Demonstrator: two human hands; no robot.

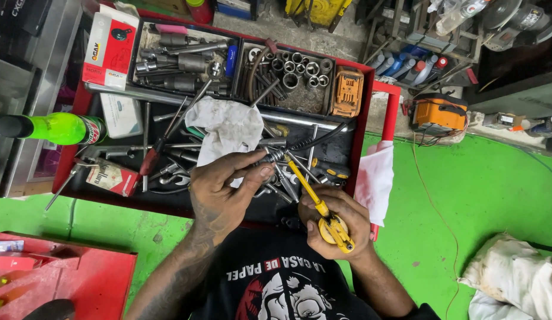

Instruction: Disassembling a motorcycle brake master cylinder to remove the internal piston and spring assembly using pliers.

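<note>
Yellow tool met by cable end above the red tool tray.

The yellow-handled tool [319, 204] is gripped in the closed right hand [335, 222], its long axis angled up-left toward the black cable end [275, 156], which is pinched by the left hand [222, 189] over the red tool tray [377, 89].

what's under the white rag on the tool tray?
The white rag lies over long metal tools whose ends stick out beside it on the red tool tray. Whatever lies beneath its middle is covered.
</note>
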